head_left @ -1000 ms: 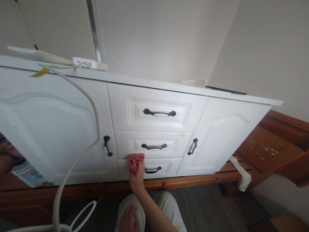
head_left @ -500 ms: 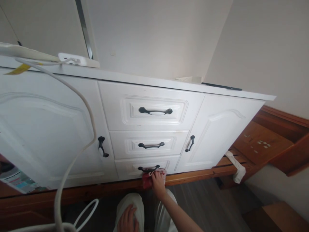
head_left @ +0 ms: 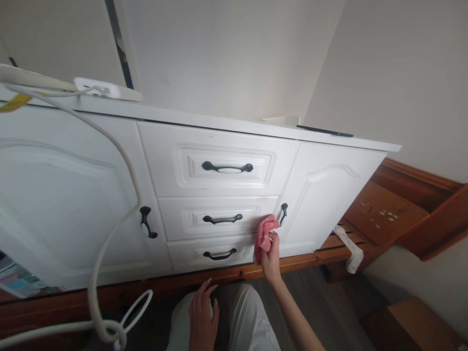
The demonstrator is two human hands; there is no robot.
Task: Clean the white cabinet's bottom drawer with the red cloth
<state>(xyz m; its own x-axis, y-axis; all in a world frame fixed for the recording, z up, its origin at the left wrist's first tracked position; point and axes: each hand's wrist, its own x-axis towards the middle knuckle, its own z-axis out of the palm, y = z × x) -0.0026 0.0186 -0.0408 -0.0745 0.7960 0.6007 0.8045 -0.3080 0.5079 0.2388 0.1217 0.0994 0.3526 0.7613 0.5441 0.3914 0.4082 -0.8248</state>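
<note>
The right hand (head_left: 271,256) is closed around a bunched pink cloth (head_left: 265,238), its fingers clamped on the fabric. The cloth sits at and beyond the fingertips, on the cabinet side of the hand, with one fold bulging up above the fingers and the rest hanging down along the hand's left side. It is at the right end of the middle and bottom drawers of the white cabinet (head_left: 331,195), just beside and a little below the black handle (head_left: 283,214) of the right door; whether it presses on the drawer front I cannot tell. The bottom drawer's handle (head_left: 220,254) lies to the left of the cloth, apart from it, and the middle drawer's handle (head_left: 223,219) is left and slightly higher. The left hand (head_left: 204,312) holds nothing that shows, its fingers loosely spread over the left knee (head_left: 179,319), well apart from the cloth. A white cable (head_left: 126,156) hangs in front of the left door, and below the drawers runs a brown wooden rail (head_left: 234,274).
</note>
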